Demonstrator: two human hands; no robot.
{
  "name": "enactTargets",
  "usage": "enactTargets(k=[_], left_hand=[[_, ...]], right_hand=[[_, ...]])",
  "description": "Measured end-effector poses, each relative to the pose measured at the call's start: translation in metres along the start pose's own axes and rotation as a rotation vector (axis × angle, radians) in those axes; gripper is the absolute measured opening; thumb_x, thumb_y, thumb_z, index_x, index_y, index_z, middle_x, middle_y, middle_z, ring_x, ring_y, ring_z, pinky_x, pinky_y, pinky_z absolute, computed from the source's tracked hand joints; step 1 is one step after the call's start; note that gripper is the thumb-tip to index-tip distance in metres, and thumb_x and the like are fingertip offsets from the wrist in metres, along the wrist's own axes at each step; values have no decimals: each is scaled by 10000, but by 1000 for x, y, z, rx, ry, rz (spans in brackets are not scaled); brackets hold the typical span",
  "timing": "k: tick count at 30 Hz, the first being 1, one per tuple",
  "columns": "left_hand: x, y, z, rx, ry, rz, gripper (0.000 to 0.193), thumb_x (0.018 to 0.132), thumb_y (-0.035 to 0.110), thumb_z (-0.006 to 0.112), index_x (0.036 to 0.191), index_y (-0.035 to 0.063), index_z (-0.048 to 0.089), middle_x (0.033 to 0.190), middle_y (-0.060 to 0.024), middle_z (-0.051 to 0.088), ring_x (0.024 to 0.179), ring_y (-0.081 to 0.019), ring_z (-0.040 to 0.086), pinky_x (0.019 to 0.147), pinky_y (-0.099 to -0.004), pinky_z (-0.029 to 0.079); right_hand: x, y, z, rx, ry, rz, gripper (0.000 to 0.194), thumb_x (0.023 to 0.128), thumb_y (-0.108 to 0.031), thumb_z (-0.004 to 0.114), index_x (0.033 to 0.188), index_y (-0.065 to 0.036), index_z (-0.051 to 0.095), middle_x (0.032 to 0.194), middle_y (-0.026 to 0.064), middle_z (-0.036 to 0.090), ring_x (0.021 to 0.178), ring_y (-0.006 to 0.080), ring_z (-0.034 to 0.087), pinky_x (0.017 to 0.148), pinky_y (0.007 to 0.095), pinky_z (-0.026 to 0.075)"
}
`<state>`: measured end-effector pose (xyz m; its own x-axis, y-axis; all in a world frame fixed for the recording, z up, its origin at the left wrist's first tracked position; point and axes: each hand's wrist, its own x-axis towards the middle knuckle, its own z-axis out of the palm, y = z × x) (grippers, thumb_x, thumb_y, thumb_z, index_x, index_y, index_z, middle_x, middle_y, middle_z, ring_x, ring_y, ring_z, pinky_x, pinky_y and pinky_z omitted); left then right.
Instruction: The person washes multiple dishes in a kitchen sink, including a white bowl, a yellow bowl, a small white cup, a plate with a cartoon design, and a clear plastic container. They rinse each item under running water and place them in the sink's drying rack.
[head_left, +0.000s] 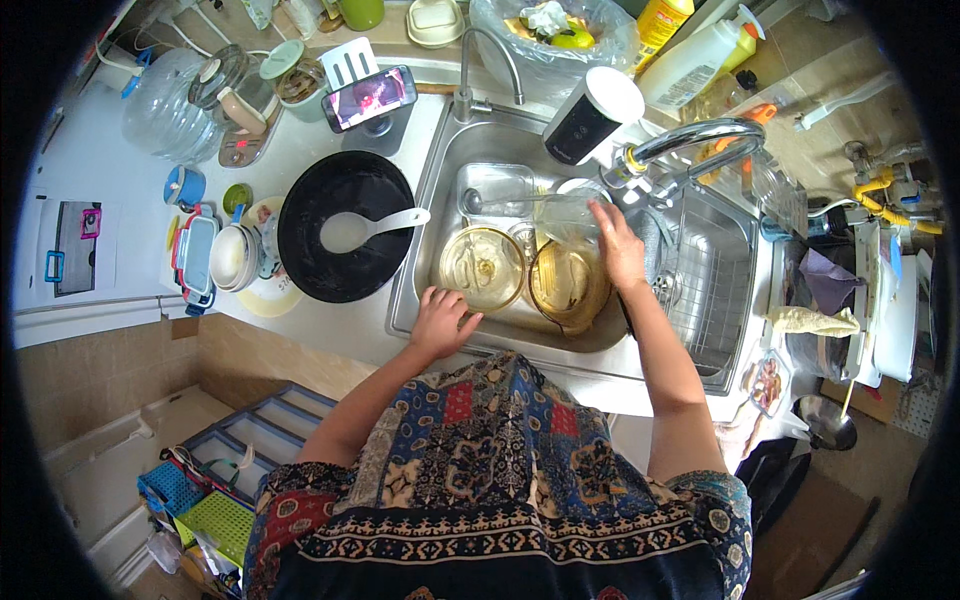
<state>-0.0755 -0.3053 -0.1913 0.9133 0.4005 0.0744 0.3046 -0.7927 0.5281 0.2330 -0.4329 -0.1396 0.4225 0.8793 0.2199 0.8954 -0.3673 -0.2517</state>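
My right hand (621, 247) grips the side of a clear container (566, 217) above the right part of the steel sink basin (517, 337). Below it in the basin lies an amber glass pot (574, 289). A round glass lid (480, 266) with a knob is left of the pot. My left hand (444, 324) rests at the basin's front rim, beside the lid, holding nothing; its fingertips may touch the lid. Behind these are a clear rectangular tray (499, 184) and a ladle (476, 201), whose handle runs behind the container.
A black wok (345, 255) with a white ladle (349, 232) stands left of the sink, beside stacked bowls (232, 259). A chrome faucet (697, 142) arches over the right side. A wire rack (712, 277) sits in the second basin. A phone (370, 97) stands behind the wok.
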Motion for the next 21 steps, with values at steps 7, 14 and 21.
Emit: enactTargets(k=[7, 14, 21], left_hand=[[1, -2, 3, -7, -52, -41, 345, 829, 363, 514, 763, 38, 608, 907, -106, 532, 937, -262, 490, 978, -454, 251], [1, -2, 2, 9, -66, -36, 373, 835, 374, 500, 761, 28, 618, 873, -119, 546, 926, -268, 499, 960, -432, 270], [-2, -3, 3, 9, -42, -45, 383, 841, 374, 490, 754, 23, 616, 859, -129, 552, 908, -280, 509, 957, -426, 274]], right_hand=[[-26, 20, 4, 52, -274, 298, 595, 757, -14, 472, 1290, -220, 305, 923, 203, 602, 736, 401, 580, 657, 472, 464], [-26, 3, 34, 293, -113, 367, 562, 741, -40, 492, 1251, -209, 328, 861, 212, 603, 725, 410, 575, 662, 494, 446], [-1, 2, 30, -4, -341, 339, 532, 764, -82, 458, 1251, -240, 315, 773, 221, 604, 730, 377, 594, 663, 476, 454]])
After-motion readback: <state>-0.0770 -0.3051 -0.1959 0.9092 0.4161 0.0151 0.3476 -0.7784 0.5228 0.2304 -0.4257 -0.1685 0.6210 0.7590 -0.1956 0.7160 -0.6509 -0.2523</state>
